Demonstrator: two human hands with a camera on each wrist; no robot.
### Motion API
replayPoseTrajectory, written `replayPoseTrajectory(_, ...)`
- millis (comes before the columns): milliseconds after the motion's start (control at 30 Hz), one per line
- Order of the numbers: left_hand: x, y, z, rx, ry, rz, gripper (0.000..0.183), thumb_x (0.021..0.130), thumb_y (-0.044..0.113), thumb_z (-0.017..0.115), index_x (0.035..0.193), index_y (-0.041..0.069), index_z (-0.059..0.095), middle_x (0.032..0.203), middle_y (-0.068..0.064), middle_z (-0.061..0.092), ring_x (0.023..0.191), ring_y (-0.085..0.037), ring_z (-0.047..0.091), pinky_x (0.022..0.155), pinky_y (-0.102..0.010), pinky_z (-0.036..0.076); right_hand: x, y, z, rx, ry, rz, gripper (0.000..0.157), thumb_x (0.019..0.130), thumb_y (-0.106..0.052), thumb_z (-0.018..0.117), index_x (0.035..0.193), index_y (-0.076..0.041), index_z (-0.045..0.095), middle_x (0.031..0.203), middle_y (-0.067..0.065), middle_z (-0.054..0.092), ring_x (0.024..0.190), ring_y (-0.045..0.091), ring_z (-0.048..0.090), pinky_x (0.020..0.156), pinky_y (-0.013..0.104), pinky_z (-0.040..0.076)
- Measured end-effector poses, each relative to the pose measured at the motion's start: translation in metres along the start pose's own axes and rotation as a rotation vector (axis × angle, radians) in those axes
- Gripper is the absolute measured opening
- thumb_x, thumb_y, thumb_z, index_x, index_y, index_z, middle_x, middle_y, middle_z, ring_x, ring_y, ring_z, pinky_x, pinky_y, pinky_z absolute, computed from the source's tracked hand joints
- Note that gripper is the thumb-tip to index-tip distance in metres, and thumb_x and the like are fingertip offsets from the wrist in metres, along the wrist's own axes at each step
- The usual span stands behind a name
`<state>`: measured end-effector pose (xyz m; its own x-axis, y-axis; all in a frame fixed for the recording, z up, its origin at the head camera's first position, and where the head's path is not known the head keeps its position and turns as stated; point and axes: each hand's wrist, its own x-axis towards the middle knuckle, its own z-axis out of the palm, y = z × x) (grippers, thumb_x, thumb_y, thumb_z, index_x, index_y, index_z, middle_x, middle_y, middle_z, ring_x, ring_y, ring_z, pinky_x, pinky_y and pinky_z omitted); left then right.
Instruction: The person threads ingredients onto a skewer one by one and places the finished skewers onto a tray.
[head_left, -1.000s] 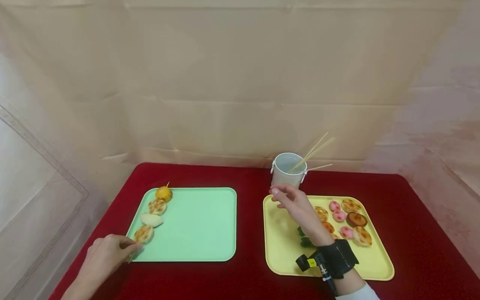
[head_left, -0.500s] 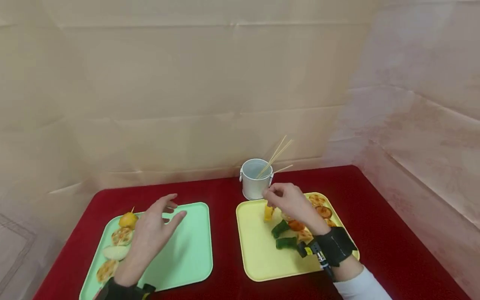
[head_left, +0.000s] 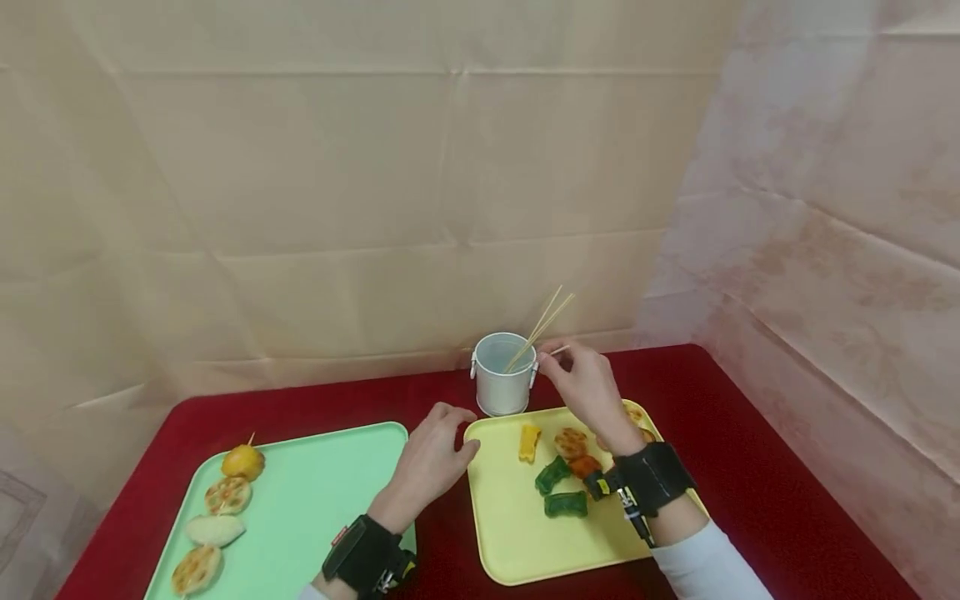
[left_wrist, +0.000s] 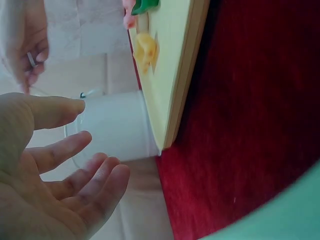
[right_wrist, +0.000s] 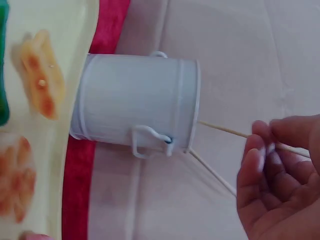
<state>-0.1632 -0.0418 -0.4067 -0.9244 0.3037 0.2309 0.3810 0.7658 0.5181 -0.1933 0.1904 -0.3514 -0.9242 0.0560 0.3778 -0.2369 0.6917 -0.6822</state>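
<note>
My right hand [head_left: 588,387] is at the right side of a small white bucket [head_left: 501,392]. In the right wrist view its thumb and fingers pinch a thin bamboo skewer [right_wrist: 225,130] whose lower end is inside the bucket. Other skewers [head_left: 549,317] lean out over the rim. My left hand [head_left: 431,454] hovers between the two trays, in front of the bucket; the left wrist view shows its fingers [left_wrist: 107,192] loosely bent around nothing. A loaded skewer with a yellow ball [head_left: 243,462], browned round slices [head_left: 228,496] and a pale piece [head_left: 214,530] lies on the green tray [head_left: 322,517].
The yellow tray [head_left: 517,542] at the right holds green pieces [head_left: 566,504], a yellow piece [head_left: 528,442], a browned slice [head_left: 571,442] and more food partly hidden under my right arm. A red cloth [head_left: 750,475] covers the table, with cloth hangings [head_left: 337,208] behind.
My left hand has let go of the loaded skewer on the green tray and moved right, towards the bucket. My right hand has reached a skewer in the bucket. The head view has swung right.
</note>
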Motion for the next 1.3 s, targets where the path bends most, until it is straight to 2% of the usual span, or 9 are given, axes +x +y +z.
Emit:
replayPoseTrajectory(167,0.009,0.003,-0.004,-0.024,-0.027,-0.024,0.036,0.082,0.024,0.074,0.113,0.007,0.067,0.106,-0.012,0.057,0.078,-0.017,0.051,0.062,-0.028,0.050,0.000,-0.012,-0.035,0.028,0.132,-0.056,0.028,0.095,-0.033,0.060,0.100,-0.008,0.069,0.082,0.004,0.068,0.071,0.016,0.057,0.060,0.030,0.047)
replayPoseTrajectory(267,0.019,0.004,-0.009,-0.001,-0.032,-0.017,0.030,0.083,0.023,0.073,0.109,0.010,0.069,0.105,-0.010,0.059,0.079,-0.018,0.052,0.063,-0.029,0.049,-0.004,-0.018,-0.064,0.120,0.213,-0.041,0.035,0.095,-0.040,0.058,0.100,-0.007,0.069,0.083,0.004,0.067,0.072,0.017,0.057,0.062,0.025,0.047)
replayPoseTrajectory(433,0.028,0.018,-0.006,0.044,-0.105,0.155,0.013,0.086,0.022,0.070,0.095,0.014,0.075,0.096,-0.003,0.064,0.083,-0.016,0.056,0.070,-0.031,0.050,-0.014,-0.020,-0.091,0.413,0.292,-0.027,0.039,0.097,-0.036,0.054,0.103,0.001,0.068,0.085,0.007,0.066,0.078,0.022,0.058,0.069,0.021,0.051)
replayPoseTrajectory(600,0.014,0.035,0.012,0.057,-0.214,0.348,0.017,0.086,0.031,0.071,0.092,0.016,0.078,0.090,0.004,0.066,0.088,-0.011,0.059,0.075,-0.027,0.050,-0.018,-0.013,-0.086,0.781,0.211,0.002,0.040,0.101,-0.032,0.048,0.104,0.004,0.067,0.087,0.010,0.068,0.080,0.023,0.060,0.073,0.022,0.053)
replayPoseTrajectory(733,0.001,0.040,0.026,0.060,-0.262,0.371,0.026,0.077,0.036,0.079,0.094,0.016,0.079,0.088,0.007,0.063,0.081,-0.007,0.053,0.068,-0.022,0.045,-0.022,-0.007,-0.077,0.902,0.153,0.041,0.037,0.101,-0.029,0.049,0.105,0.003,0.066,0.089,0.009,0.068,0.081,0.021,0.062,0.075,0.023,0.054)
replayPoseTrajectory(900,-0.011,0.038,0.036,0.179,-0.215,0.384,0.024,0.069,0.034,0.084,0.086,0.018,0.078,0.079,0.006,0.052,0.074,-0.010,0.046,0.059,-0.020,0.040,-0.023,-0.004,-0.067,0.982,0.089,0.045,0.031,0.101,-0.024,0.051,0.109,0.003,0.064,0.092,0.009,0.068,0.084,0.021,0.062,0.078,0.024,0.053)
replayPoseTrajectory(1067,-0.017,0.037,0.038,0.152,-0.186,0.323,0.019,0.068,0.033,0.084,0.079,0.019,0.077,0.075,0.007,0.049,0.071,-0.009,0.046,0.057,-0.020,0.040,-0.025,-0.004,-0.061,0.992,0.039,0.066,0.028,0.098,-0.018,0.056,0.116,0.003,0.060,0.095,0.009,0.066,0.088,0.019,0.061,0.080,0.023,0.053)
replayPoseTrajectory(1167,-0.019,0.033,0.033,0.007,-0.167,0.223,0.020,0.069,0.032,0.084,0.082,0.017,0.077,0.078,0.010,0.058,0.072,-0.006,0.051,0.059,-0.021,0.042,-0.027,-0.001,-0.058,0.948,0.006,0.075,0.034,0.097,-0.017,0.058,0.125,0.001,0.054,0.097,0.009,0.064,0.089,0.019,0.060,0.081,0.022,0.052)
replayPoseTrajectory(1300,-0.023,0.018,0.015,-0.255,-0.105,0.000,0.024,0.073,0.030,0.082,0.090,0.015,0.076,0.080,0.009,0.067,0.068,-0.006,0.056,0.057,-0.023,0.046,-0.030,0.002,-0.054,0.797,-0.063,0.087,0.046,0.097,-0.020,0.058,0.137,-0.001,0.047,0.099,0.010,0.064,0.088,0.018,0.060,0.082,0.022,0.052)
